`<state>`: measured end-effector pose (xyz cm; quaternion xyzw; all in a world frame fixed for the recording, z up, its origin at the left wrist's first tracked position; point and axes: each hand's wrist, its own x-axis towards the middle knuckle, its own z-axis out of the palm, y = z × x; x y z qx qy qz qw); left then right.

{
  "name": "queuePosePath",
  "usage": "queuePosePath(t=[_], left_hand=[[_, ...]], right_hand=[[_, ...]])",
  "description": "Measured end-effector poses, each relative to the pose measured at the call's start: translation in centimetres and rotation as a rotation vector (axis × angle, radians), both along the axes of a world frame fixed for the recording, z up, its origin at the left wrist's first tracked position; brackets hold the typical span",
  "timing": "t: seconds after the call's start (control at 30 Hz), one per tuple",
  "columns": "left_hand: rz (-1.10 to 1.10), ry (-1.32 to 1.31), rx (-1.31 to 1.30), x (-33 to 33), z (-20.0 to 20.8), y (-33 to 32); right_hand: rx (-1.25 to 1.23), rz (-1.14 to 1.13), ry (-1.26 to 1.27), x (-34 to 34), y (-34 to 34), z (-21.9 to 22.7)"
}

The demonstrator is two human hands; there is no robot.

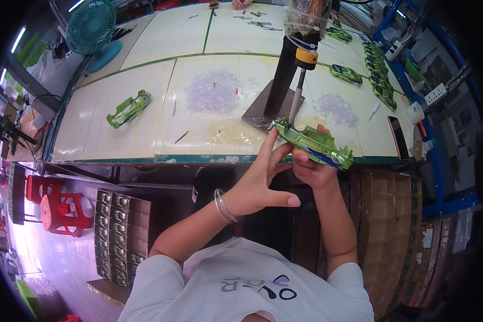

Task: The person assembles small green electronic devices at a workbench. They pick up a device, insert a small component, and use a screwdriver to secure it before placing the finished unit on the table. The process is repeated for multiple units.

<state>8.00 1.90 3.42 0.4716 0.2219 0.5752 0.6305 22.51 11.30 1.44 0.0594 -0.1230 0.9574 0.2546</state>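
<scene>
A shiny green toy car body shell (319, 146) is tilted just over the table's front edge. My right hand (315, 170) grips it from below, with the fingers curled around its side. Beside its left end, my left hand (260, 180) has its fingers stretched out and the thumb well apart. The left fingertips touch or nearly touch the shell's end; the exact contact is hidden. A downward-pointing tool with a yellow collar (306, 58) and a grey rod tip (295, 107) reaches that same end of the shell.
The tool's black post stands on a metal base plate (260, 111). Small clear plastic pieces (212, 92) lie heaped left, another pile (335, 109) right. More green shells (129, 109) lie on the table. A phone (398, 138), teal fan (93, 29) and another person's hand (241, 4) are around.
</scene>
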Motion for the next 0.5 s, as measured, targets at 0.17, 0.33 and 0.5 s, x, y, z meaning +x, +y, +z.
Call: queuePosePath(t=[0.17, 0.33, 0.5], left_hand=[[-0.015, -0.033, -0.018, 0.0, 0.4, 0.1], [-0.001, -0.037, -0.045, 0.1, 0.8, 0.0], [0.022, -0.048, -0.083, -0.1, 0.2, -0.4]], right_hand=[[0.004, -0.017, -0.067, 0.1, -0.1, 0.9], [0.027, 0.023, -0.074, 0.2, 0.2, 0.8], [-0.028, -0.067, -0.199, -0.5, -0.8, 1.2]])
